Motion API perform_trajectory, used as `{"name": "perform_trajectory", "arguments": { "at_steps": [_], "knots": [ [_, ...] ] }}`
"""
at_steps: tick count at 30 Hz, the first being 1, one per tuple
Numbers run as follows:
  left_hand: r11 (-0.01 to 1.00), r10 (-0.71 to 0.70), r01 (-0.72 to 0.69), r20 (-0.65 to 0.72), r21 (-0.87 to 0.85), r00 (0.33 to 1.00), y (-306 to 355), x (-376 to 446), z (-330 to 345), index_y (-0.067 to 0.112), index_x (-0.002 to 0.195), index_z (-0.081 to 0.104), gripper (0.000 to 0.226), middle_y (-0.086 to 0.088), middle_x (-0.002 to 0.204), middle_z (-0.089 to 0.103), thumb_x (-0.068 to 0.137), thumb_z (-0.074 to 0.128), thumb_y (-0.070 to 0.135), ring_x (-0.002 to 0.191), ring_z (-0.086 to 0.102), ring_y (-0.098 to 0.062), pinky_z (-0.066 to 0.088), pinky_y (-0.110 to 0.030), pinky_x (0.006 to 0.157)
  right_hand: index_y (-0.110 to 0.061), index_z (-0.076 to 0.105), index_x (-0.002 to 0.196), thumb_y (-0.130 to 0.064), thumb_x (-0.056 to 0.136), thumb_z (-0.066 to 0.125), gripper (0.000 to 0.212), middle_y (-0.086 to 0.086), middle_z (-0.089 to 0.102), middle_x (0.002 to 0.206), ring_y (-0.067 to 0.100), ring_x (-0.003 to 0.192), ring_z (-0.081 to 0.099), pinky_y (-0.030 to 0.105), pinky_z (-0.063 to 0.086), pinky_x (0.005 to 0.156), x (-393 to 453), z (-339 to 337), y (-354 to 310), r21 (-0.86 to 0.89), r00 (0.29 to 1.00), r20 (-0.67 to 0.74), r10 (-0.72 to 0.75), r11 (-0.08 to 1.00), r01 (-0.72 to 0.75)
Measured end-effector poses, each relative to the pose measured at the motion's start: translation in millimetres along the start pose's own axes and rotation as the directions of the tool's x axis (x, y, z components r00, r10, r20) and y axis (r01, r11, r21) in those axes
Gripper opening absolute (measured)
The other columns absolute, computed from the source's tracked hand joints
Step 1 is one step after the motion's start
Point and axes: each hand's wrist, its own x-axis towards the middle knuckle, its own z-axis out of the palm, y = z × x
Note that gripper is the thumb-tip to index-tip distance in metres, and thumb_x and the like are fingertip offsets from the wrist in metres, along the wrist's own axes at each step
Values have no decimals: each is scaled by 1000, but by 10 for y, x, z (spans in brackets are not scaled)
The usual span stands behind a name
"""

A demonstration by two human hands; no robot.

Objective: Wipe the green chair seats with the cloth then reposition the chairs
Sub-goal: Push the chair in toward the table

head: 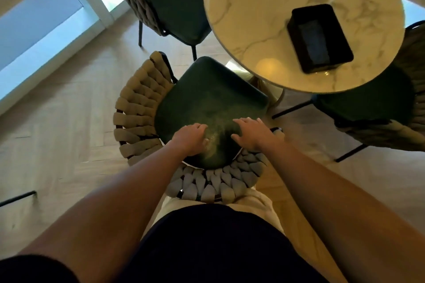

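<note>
The nearest green chair seat [207, 96] sits right below me, its woven beige backrest [213, 184] against my legs. My left hand [190, 138] rests on the near part of the seat with its fingers curled under. What they hold, if anything, is hidden. My right hand [250, 133] lies beside it on the seat, fingers spread and fairly flat. I cannot make out a cloth; the seat between my hands only shows a paler sheen. A second green chair [174, 0] stands beyond, and a third green chair [368, 101] is tucked under the table at right.
A round marble table [264, 30] stands at the upper right, overlapping the near seat's far corner, with a black box [319, 37] on it. Wooden floor [69, 122] spreads to the left, up to a bright window. A thin black bar [18, 199] lies low at far left.
</note>
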Motion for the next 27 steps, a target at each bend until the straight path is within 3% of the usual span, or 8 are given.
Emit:
{"name": "perform_trajectory", "arguments": {
  "at_steps": [6, 11, 21, 27],
  "knots": [
    [978, -195, 194, 1, -76, 981, 218, 201, -47, 25, 155, 34, 60, -2, 154, 44, 102, 53, 45, 136, 50, -25, 50, -45, 105, -25, 36, 155, -42, 101, 54, 59, 3, 42, 156, 24, 148, 31, 52, 12, 124, 378, -201, 502, -96, 986, 72, -150, 983, 157],
    [935, -324, 324, 21, -146, 946, 538, 316, -46, 21, 155, 35, 58, -4, 157, 43, 103, 51, 42, 140, 46, -25, 41, -44, 115, -26, 34, 155, -45, 101, 50, 60, 4, 38, 159, 25, 150, 29, 51, 13, 124, 726, -353, 831, -189, 950, 186, -252, 939, 287],
    [882, -387, 386, 51, -270, 921, 1149, 670, -15, 24, 155, 36, 58, -1, 157, 42, 102, 52, 42, 138, 47, -25, 44, -45, 111, -24, 27, 159, -44, 102, 50, 65, 4, 30, 164, 24, 153, 21, 48, 10, 125, 798, -546, 1215, -213, 906, 273, -323, 898, 384],
    [886, -373, 379, 78, -268, 925, 1336, 769, 0, 22, 155, 35, 58, -3, 157, 42, 103, 51, 42, 139, 46, -26, 42, -46, 113, -25, 28, 158, -45, 102, 51, 65, 3, 31, 163, 23, 152, 22, 48, 10, 124, 817, -516, 1345, -194, 909, 276, -313, 908, 372]
  ]
}}
